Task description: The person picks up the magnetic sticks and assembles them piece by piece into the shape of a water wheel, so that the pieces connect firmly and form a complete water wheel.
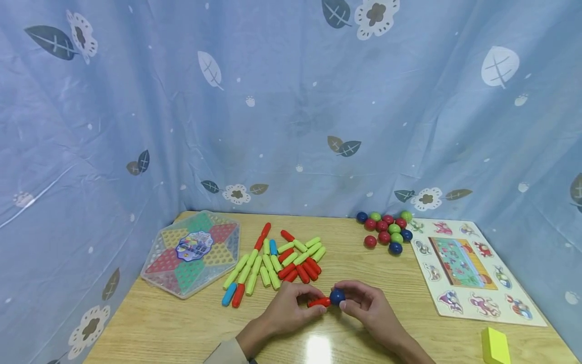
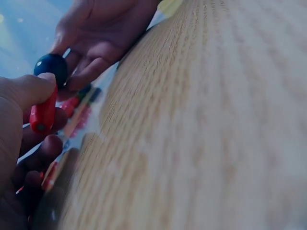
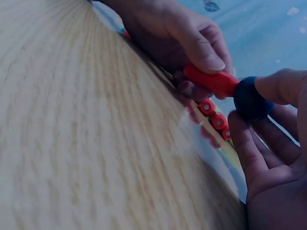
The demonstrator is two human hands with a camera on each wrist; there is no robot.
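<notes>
Low over the front middle of the table, my left hand (image 1: 291,307) pinches a red rod (image 3: 211,80) between thumb and fingers. My right hand (image 1: 370,309) holds a dark blue ball (image 1: 337,296) with its thumb and fingertips. In the right wrist view the rod's end meets the ball's side; whether they are fixed together I cannot tell. The left wrist view shows the rod's other end (image 2: 42,117) facing the camera, with a small grey disc in it. Just beyond my left hand lies a group of yellow-green, red and blue rods (image 1: 277,263).
A hexagonal star-patterned game board (image 1: 156,242) lies at the left. Red, green and blue balls (image 1: 384,239) cluster at the back right, beside a wooden sea-animal puzzle board (image 1: 425,258). A yellow block (image 1: 495,346) sits at the front right. Blue patterned curtain (image 1: 291,111) surrounds the table.
</notes>
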